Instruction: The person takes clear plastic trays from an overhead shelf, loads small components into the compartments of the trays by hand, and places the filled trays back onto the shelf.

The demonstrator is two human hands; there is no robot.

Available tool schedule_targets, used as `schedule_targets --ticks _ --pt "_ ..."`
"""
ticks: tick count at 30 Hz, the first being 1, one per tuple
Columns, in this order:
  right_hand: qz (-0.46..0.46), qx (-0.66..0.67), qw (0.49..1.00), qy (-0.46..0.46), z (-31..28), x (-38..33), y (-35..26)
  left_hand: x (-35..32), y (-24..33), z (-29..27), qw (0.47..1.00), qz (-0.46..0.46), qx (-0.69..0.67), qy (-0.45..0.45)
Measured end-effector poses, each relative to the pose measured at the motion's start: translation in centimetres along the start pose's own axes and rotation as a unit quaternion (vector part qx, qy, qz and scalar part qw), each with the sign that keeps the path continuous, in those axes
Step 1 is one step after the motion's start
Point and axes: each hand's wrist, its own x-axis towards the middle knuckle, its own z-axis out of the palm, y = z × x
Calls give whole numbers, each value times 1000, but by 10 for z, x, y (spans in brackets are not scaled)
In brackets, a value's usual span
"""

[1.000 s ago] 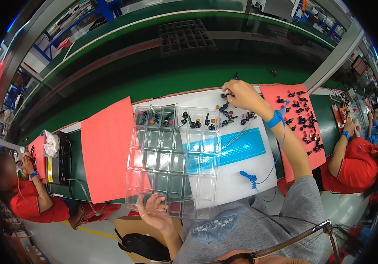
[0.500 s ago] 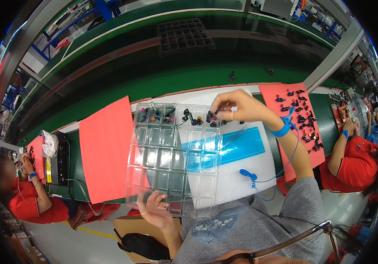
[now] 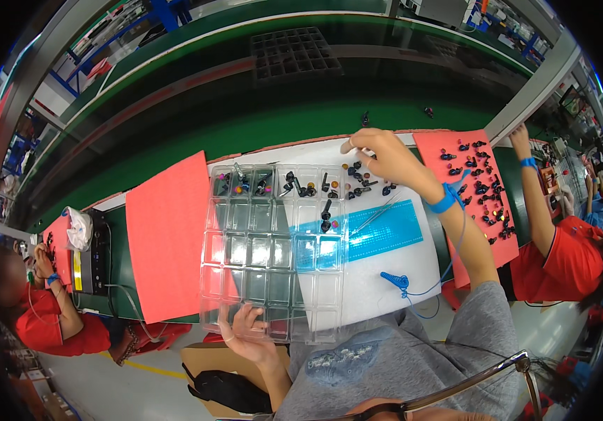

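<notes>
A clear plastic compartment tray (image 3: 249,274) lies tilted toward me, its near edge in the grip of my left hand (image 3: 251,337). Small black stemmed pieces, like earbuds with coloured ends, lie in its far row; one such piece (image 3: 326,216) sits a row nearer, at the right. My right hand (image 3: 389,160), with a blue wrist strap (image 3: 445,199), hovers beyond the tray's far right corner. Its fingers are bent and apart, with nothing visible in them. Just below it, several loose black pieces (image 3: 361,189) lie on the white mat (image 3: 393,270).
Tweezers (image 3: 375,216) rest on a blue sheet (image 3: 389,231) right of the tray. A pink mat (image 3: 168,245) lies left; another pink mat (image 3: 466,203), holding many black pieces, lies right. Beyond is a green-edged dark belt (image 3: 210,105). People in red work at both sides.
My right hand has moved from the tray's far right compartments out to the right and away from me. Black pieces now show in the compartments it covered. The right-hand co-worker has raised an arm.
</notes>
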Motion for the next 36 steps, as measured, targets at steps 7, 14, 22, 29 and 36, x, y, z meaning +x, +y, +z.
schedule_targets --ticks 7,14,22,29,36 --pt "-6 -154 982 -105 14 -2 22 -2 0 2 1000 -8 -13 4" --pt "-27 16 999 4 -5 1 -30 -1 -1 0 1000 -6 -23 -10" --pt "-177 76 967 -165 15 -13 -74 -5 -2 9 1000 -8 -20 -21" --pt "-168 44 984 -49 -2 4 -47 -4 -4 1 999 1 -44 -31" --pt "49 -208 963 -163 22 -5 8 -2 -4 -1 999 15 -45 -27"
